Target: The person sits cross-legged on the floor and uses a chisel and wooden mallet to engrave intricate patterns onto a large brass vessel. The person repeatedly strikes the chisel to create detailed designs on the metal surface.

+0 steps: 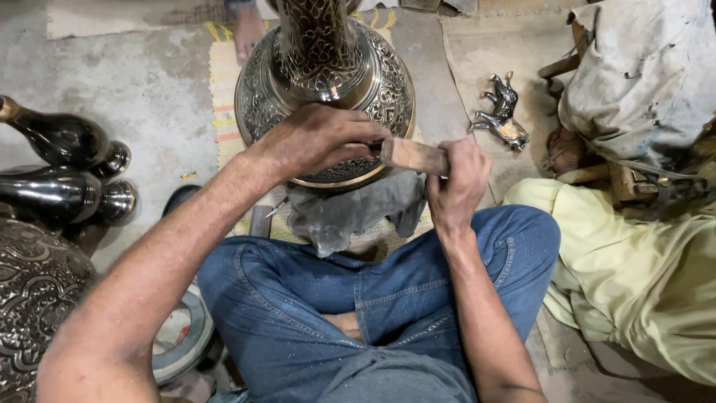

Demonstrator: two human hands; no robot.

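Fingers (455,160) of both hands clasp wooden tool (415,155) against vase (325,82).

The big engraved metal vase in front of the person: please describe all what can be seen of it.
The engraved metal vase looks like dark brass, covered in fine floral cutwork with a golden rim at its widest edge. It has a round belly and a narrower neck, cut off by the picture's top. It rests on a grey cloth before the crossed legs. The left hand lies on it; the right hand holds a wooden tool beside it.
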